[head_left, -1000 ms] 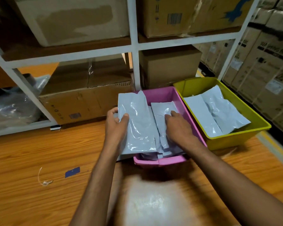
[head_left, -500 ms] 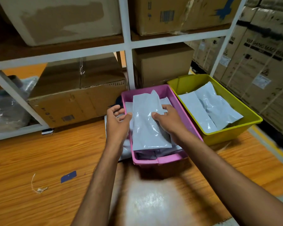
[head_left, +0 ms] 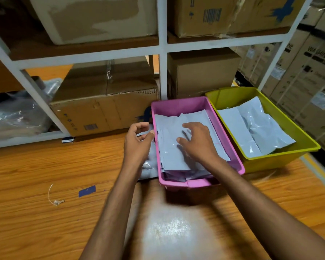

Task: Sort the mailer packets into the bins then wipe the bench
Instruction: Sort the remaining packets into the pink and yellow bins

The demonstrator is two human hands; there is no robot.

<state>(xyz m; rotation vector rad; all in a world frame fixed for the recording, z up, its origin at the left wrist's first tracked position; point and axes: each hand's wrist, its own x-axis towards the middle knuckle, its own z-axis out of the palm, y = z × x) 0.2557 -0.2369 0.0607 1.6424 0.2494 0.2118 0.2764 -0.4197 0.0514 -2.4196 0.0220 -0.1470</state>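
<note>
1. Resting palm-down on the top packet [head_left: 169,147] in the pink bin [head_left: 178,106], the right hand [head_left: 199,143] has its fingers spread and flat; it presses on the packet and closes around nothing.
2. That top packet lies on a stack of grey-white packets filling the pink bin, their lower edges bunched against the near wall.
3. The left hand [head_left: 138,143] hovers just outside the pink bin's left wall, fingers loosely curled and thumb near the fingertips, with nothing pinched between them.
4. Under and behind the left hand, another packet [head_left: 148,166] lies on the bench [head_left: 45,222], right against the outside of the pink bin; the hand does not clearly touch it.
5. The yellow bin [head_left: 270,162] stands just beside the pink bin on its right, their rims touching or nearly so, and holds more packets [head_left: 255,132] laid flat and overlapping.
6. Both bins sit on the wooden bench in front of a white shelf frame [head_left: 162,53] stacked with cardboard boxes [head_left: 105,109].
7. A small blue tag [head_left: 87,191] and a short piece of string [head_left: 53,197] lie on the bench, well to the left of the forearms.
8. More large cartons [head_left: 311,76] stand stacked beyond the yellow bin at the right.
</note>
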